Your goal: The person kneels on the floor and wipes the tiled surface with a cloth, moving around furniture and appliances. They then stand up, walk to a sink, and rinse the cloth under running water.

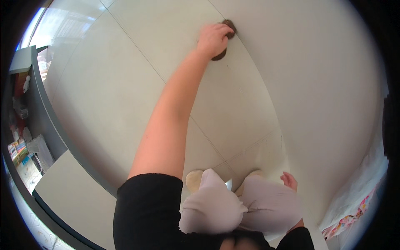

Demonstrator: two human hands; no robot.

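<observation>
My left hand (214, 39) reaches far forward over the floor and grips a dark brown object (229, 27) beside the base of the wall. The object shows on two sides of the hand; its middle is hidden under the palm, so its kind is unclear. Beside my knee at the lower right is my right hand (289, 180), its fingers loosely bent and apart, with nothing seen in it.
Pale floor tiles (103, 103) meet a plain white wall (325, 87) on the right. A grey-edged cabinet (51, 115) holding plastic bags runs along the left. Clear plastic sheeting (353, 184) and a flowered cloth (348, 220) lie at the lower right.
</observation>
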